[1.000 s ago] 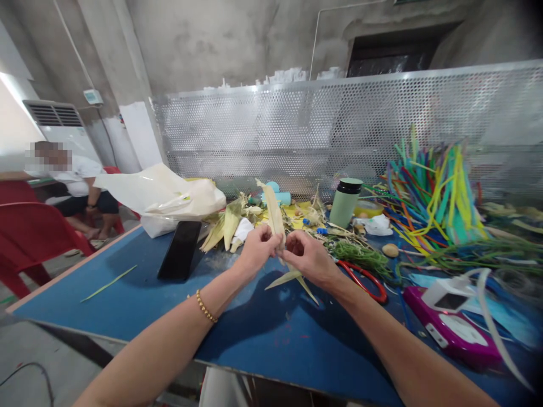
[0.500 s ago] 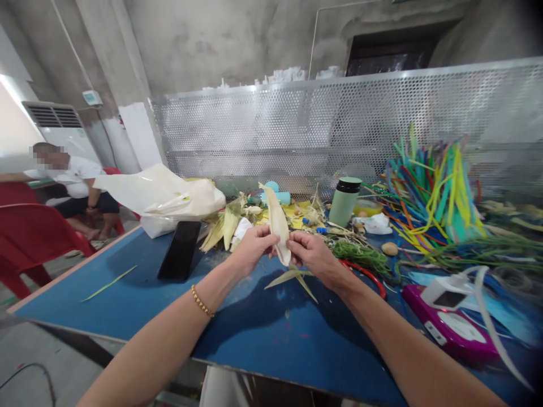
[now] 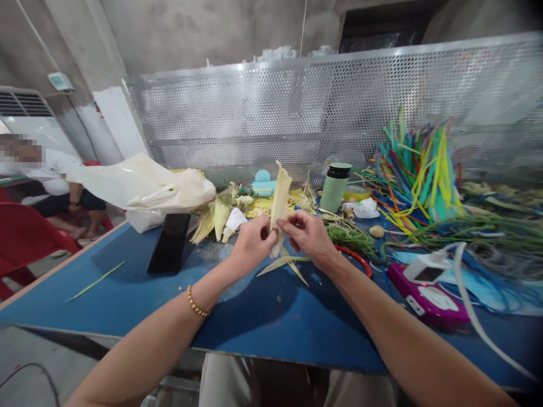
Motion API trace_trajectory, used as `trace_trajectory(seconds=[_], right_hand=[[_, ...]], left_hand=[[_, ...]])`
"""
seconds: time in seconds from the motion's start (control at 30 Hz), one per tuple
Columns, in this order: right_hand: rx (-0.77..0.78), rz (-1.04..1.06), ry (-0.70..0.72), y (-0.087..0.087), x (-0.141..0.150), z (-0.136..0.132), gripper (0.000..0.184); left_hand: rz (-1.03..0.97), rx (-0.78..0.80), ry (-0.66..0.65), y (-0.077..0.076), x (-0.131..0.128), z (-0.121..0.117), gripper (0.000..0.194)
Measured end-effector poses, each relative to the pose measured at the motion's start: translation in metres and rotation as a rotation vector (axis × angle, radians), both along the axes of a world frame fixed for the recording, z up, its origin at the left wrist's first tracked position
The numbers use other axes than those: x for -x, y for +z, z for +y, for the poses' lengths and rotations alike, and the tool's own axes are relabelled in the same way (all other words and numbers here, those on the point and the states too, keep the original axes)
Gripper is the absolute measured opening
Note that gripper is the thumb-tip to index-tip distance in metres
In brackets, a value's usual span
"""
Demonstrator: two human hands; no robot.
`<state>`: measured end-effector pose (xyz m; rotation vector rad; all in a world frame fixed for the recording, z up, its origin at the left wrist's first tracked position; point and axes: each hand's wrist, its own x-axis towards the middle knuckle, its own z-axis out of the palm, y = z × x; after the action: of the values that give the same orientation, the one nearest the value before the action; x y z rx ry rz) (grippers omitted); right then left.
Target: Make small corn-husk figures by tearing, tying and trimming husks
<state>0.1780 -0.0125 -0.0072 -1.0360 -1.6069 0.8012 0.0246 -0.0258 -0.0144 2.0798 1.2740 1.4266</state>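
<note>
Fingers clamped on a pale dried husk [image 3: 281, 195] from both sides. Left hand [image 3: 253, 240]: pinching the lower part between thumb and curled fingers. Right hand [image 3: 311, 234]: thumb and index finger together on the right edge, just beside the left thumb; other fingers loosely curled, apparently holding nothing else. Husk roughly upright in front of the body, long part above the grip, short end poking out below. Fold or flat layer at the pinch: too small to tell.

Progress, judged only: early, probably at smoothing or folding. Done: one piece in both hands, clear of the pile. Left: likely most of it; no tie visible, no visible join to another piece. Beneath the hands, on the blue table [image 3: 254, 333]: two loose husk strips [image 3: 278, 263], crossed, apparently not worked in.

Farther out, right: red loop [image 3: 360, 260], partly hidden by the forearm; green fibres [image 3: 350, 239]; green tumbler [image 3: 334, 192], upright; coloured strips [image 3: 441, 189] in a heap; purple device [image 3: 449, 316] near a white charger [image 3: 419, 270].

Left: black phone [image 3: 168, 243], lying flat; husk pile [image 3: 220, 217] near a white plastic bag [image 3: 148, 186]; single green strip [image 3: 95, 281], well apart.

Behind: perforated screen [image 3: 237, 124]. Far left: seated person [image 3: 57, 175], red chair [image 3: 29, 243].
</note>
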Motion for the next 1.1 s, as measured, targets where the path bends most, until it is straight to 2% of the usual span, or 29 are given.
trace_trajectory(seconds=[0.17, 0.33, 0.43, 0.57, 0.63, 0.8, 0.97, 1.1], right_hand=[[0.024, 0.024, 0.026, -0.002, -0.004, 0.004, 0.013], [0.218, 0.241, 0.132, 0.004, -0.008, 0.004, 0.02], [0.283, 0.344, 0.224, 0.008, -0.009, 0.002, 0.025], [0.254, 0.331, 0.235, 0.006, -0.009, 0.001, 0.027], [0.229, 0.296, 0.231, 0.004, -0.008, 0.001, 0.026], [0.162, 0.178, 0.2, 0.003, -0.003, -0.004, 0.033], [0.181, -0.091, 0.191, -0.001, 0.002, -0.007, 0.037], [0.16, -0.11, 0.22, -0.006, 0.003, -0.005, 0.031]], left_hand=[[-0.092, 0.09, -0.051, 0.0, 0.001, -0.001, 0.023], [-0.309, 0.372, -0.258, -0.001, 0.002, 0.003, 0.021], [-0.459, 0.465, -0.393, 0.002, 0.003, 0.004, 0.021], [-0.425, 0.544, -0.545, 0.005, 0.007, 0.003, 0.028], [-0.37, 0.595, -0.579, 0.005, 0.009, 0.003, 0.031], [-0.421, 0.566, -0.441, 0.001, 0.009, 0.006, 0.027], [-0.488, 0.504, -0.281, 0.001, 0.007, 0.008, 0.02], [-0.492, 0.454, -0.224, 0.002, 0.006, 0.007, 0.015]])
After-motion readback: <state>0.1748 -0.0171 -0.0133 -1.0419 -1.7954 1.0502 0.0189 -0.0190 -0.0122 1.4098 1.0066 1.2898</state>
